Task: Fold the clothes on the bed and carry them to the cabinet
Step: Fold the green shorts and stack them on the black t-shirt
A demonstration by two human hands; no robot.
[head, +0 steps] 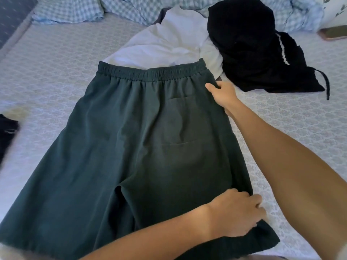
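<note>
Dark green cotton shorts with elastic waistband (131, 143) lie flat on the bed, back side up with a patch pocket showing. Long axis runs away from the person: waistband at the far end, leg hems at the near end. Right hand (222, 94) pinches the right side seam just below the waistband, fingers curled into the fabric. Left hand (234, 212), crossed over, grips the hem corner of the right leg, fingers curled round the edge. Crumpled white shirt (169, 42) lies beyond the waistband, partly under it. Bunched black garment with drawstring (259, 49) is beside it to the right. Bed has a pale lavender patterned quilted sheet (47, 62); blue-white checked bedding (71, 10) is piled at the far end.
</note>
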